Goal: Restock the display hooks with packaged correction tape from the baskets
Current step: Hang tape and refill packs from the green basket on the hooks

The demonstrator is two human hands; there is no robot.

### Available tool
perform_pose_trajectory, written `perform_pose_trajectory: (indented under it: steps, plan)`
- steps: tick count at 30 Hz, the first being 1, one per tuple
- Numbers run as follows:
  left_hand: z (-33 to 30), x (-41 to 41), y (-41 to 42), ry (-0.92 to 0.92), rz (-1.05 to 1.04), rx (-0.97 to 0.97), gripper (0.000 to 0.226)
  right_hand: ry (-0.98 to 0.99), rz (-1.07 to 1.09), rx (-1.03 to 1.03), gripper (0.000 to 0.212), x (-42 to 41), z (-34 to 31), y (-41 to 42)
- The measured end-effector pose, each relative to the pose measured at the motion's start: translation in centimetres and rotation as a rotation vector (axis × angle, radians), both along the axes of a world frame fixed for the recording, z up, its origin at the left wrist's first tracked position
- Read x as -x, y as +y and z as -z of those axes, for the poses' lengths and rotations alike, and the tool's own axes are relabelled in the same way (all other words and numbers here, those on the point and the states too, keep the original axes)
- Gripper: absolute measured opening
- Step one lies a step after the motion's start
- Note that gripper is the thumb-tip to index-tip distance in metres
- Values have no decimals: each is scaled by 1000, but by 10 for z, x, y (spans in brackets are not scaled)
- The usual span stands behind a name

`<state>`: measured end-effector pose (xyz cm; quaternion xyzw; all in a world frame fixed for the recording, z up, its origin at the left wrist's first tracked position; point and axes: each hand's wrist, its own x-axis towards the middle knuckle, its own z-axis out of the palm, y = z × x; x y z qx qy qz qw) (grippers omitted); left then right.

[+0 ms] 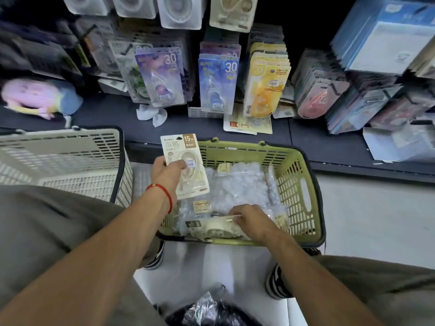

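Two baskets on the floor before the low shelf point(113, 118): slatted basket point(70, 158) at nine o'clock, second basket point(303, 184) at centre, just beside it. In the second basket, loose packs of correction tape point(237, 184). Above its nine o'clock rim, one held pack point(186, 165) in the left hand point(168, 169); at its six o'clock edge, right hand point(251, 222) on a pack inside. At twelve o'clock, behind both baskets, hanging packs point(217, 83) in rows above the shelf, more lying flat beneath them. At six o'clock, nearest, a crumpled bag point(211, 309) between the knees.
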<state>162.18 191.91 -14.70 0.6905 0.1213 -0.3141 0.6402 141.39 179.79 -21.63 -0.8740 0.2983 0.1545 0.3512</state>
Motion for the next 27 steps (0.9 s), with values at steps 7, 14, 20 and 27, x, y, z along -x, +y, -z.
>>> perform_pose_trajectory:
  steps: [7, 14, 20, 27]
  plan:
    - [-3, 1, 3, -78, 14, -22, 19, -401, 750, -436, 18, 19, -40, -56]
    - [-14, 46, -22, 40, 289, 203, 52, -609, 675, -801, 18, -1, -70, -45]
    - [-33, 38, -36, -110, 325, 236, 57, -515, 529, -457, 10, -24, -92, -54]
    - [-125, -12, -84, -452, 475, 364, 83, -743, 383, -244, 30, -93, -179, -101]
